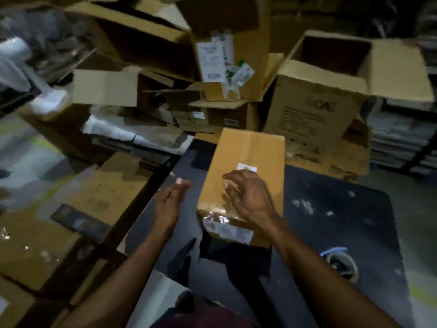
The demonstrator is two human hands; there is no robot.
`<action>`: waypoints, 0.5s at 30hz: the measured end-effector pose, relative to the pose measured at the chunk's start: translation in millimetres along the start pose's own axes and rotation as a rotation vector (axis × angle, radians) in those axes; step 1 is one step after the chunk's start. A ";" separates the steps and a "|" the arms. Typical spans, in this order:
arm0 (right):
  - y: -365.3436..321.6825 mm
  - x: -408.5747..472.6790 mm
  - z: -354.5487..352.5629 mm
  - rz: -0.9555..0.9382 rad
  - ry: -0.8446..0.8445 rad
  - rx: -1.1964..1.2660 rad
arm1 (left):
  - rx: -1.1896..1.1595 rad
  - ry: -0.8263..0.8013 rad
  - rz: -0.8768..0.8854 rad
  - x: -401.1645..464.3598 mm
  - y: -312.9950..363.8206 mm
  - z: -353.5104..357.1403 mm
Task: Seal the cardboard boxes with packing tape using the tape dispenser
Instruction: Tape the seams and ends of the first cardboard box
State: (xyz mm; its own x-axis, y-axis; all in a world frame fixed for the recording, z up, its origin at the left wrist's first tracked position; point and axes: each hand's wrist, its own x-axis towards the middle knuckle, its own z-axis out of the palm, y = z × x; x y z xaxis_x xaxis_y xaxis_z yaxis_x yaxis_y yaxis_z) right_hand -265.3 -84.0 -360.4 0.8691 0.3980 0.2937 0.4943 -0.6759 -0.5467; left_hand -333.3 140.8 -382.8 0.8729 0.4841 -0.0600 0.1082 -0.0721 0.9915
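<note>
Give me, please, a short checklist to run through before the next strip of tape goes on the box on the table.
1. Box lies flat on the dark table: ok.
2. Top flaps closed, with tape along the seam: ok.
3. Near end fully sealed: cannot tell, shiny tape and labels there are blurred.
4. Left hand free, open beside the box: ok.
5. Right hand free, fingers spread over the box top: ok.
6. Tape roll in hand: not ok, it lies on the table to the right.
</note>
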 end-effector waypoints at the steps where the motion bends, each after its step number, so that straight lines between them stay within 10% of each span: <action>1: -3.9 4.8 8.6 0.004 -0.072 -0.027 | -0.092 0.003 -0.079 -4.2 -8.6 -4.5; 15: -17.6 9.5 51.4 0.073 -0.379 -0.231 | -0.304 -0.393 -0.280 -34.6 -73.6 4.0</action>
State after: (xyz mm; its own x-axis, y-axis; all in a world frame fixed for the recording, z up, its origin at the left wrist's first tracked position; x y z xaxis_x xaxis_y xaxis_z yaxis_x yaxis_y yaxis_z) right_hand -266.8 -36.4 -388.3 0.8545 0.5145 -0.0710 0.4608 -0.8141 -0.3534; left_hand -369.6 125.8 -454.1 0.9482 0.0831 -0.3065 0.2704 0.2947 0.9165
